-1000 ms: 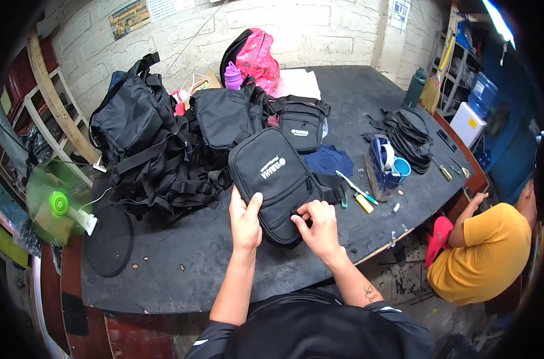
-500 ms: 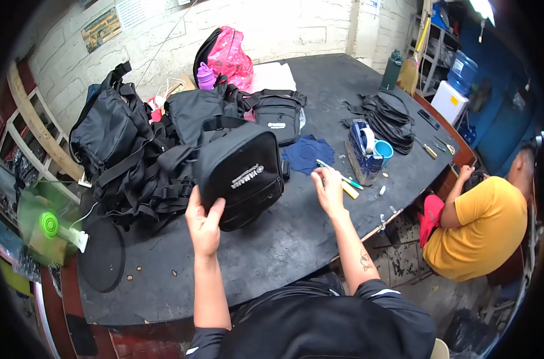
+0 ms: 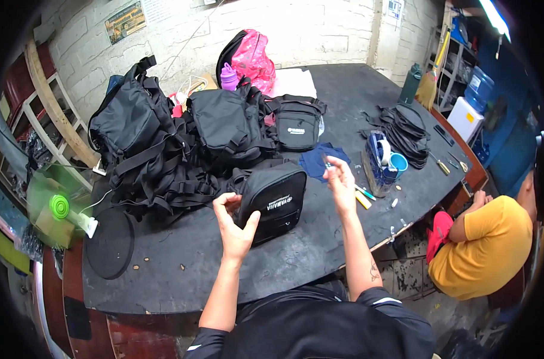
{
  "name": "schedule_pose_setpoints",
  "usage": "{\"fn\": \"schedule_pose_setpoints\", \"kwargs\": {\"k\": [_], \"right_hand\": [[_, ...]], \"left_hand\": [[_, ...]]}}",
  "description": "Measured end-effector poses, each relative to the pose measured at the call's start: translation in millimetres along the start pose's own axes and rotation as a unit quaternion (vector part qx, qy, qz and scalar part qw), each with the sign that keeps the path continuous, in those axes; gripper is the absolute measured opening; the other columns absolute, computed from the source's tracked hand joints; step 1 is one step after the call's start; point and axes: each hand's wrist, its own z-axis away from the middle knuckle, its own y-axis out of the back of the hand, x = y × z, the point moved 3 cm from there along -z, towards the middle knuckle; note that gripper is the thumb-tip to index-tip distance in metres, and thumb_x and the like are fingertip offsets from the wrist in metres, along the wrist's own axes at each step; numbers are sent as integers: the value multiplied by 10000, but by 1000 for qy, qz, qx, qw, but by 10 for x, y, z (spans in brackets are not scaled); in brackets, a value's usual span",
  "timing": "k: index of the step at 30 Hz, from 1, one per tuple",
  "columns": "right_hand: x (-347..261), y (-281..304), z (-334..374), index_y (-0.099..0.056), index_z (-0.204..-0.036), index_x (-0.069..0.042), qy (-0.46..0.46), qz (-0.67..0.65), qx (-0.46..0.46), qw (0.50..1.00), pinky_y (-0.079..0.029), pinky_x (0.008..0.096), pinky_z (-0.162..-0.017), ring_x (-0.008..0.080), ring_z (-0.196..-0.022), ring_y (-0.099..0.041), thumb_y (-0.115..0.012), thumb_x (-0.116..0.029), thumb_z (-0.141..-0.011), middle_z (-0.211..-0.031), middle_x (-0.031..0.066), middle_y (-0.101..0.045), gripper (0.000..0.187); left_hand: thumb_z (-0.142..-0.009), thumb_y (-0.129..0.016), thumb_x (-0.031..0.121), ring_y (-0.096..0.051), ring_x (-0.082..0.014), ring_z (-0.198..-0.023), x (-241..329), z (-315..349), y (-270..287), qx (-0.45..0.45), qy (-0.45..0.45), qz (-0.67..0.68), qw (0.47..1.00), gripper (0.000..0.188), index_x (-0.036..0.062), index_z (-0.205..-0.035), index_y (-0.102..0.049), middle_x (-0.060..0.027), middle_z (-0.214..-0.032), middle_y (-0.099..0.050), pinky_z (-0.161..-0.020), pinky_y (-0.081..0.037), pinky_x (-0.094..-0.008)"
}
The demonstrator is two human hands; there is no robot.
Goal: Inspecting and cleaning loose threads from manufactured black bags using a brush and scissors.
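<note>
White block walls [image 3: 325, 36] frame a black-topped workshop table [image 3: 164, 293], where heaped dark bags [image 3: 128, 122] lean against one another at the back left, an arrangement that likely props up their limp fabric. Before you, at the table's near middle, a compact black bag [image 3: 275, 224] stands roughly upright, its printed front turned toward you; whether its base bears full weight on the tabletop you cannot tell. Your left hand [image 3: 235, 233] cups the bag's left edge, thumb against the front and fingers spread away from it at the side, a hold that seems meant to steady rather than squeeze. Your left forearm [image 3: 221, 299] rises steeply from below, leaning slightly right. Your right hand [image 3: 342, 185] is raised apart from the bag, just beside a navy cloth [image 3: 314, 160], thumb and forefinger drawn close together; whether they pinch something small is too blurred to tell. That forearm reaches up and slightly left. Beyond it, a tape roll [image 3: 383, 149] sits in a clear case [image 3: 373, 173], probably to keep it from rolling.
</note>
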Motion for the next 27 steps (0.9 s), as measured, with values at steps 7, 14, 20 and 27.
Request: {"fn": "schedule_pose_setpoints", "kwargs": {"k": [7, 14, 20, 27], "right_hand": [[-178, -502, 91, -573, -1068, -36, -21, 19, -134, 991, -380, 177, -724, 37, -842, -482, -724, -138, -743, -967, -7, -570, 372], [-223, -649, 165, -606, -895, -18, 51, 55, -11, 997, -382, 190, -655, 42, -736, -470, -713, -90, -756, -783, -43, -548, 189], [-584, -858, 135, -612, -855, 7, 236, 180, -75, 952, -409, 254, -630, 149, -694, -518, -692, 31, -683, -776, 56, -522, 190], [-385, -796, 28, -552, -798, -7, 112, -52, -36, 992, -336, 229, -538, 97, -567, -413, -631, -79, -800, -684, 10, -464, 106]], "left_hand": [[-686, -714, 140, -507, -272, -1023, 642, -425, -255, -85, -223, -271, 933, 377, 65, -1038, -601, -87, -1017, -585, -897, -352, -376], [-699, -682, 86, -527, -217, -756, 324, -471, -281, -50, -143, -244, 958, 152, 53, -837, -627, -58, -807, -613, -767, -371, -328], [-671, -707, 92, -505, -220, -800, 346, -525, -261, -47, -52, -221, 973, 154, 66, -806, -638, -46, -774, -587, -774, -368, -328], [-661, -712, 82, -519, -222, -752, 220, -545, -254, -42, -30, -219, 974, 159, 29, -792, -638, -75, -756, -588, -739, -394, -331]]}}
